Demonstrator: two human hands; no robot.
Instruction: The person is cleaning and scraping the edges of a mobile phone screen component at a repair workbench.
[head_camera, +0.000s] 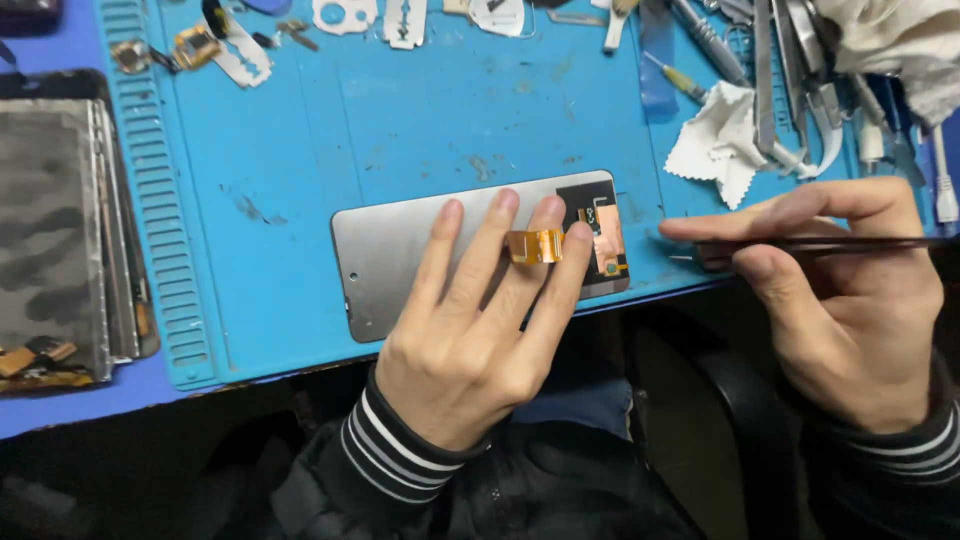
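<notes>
A grey phone screen panel (390, 260) lies face down on the blue work mat (400, 110) near its front edge. My left hand (475, 320) rests flat on the panel, fingers spread, pressing it down. An orange flex cable (533, 246) pokes out between my fingers, leading to a copper-coloured connector patch (606, 240) at the panel's right end. My right hand (850, 290) pinches dark tweezers (800, 244) whose tip points left, close to the panel's right edge.
A stack of screen panels (60, 230) lies at the left. Razor blades (405, 20) and small parts line the mat's far edge. A white cloth (720, 145), metal tools (775, 70) and white cables (940, 170) crowd the right.
</notes>
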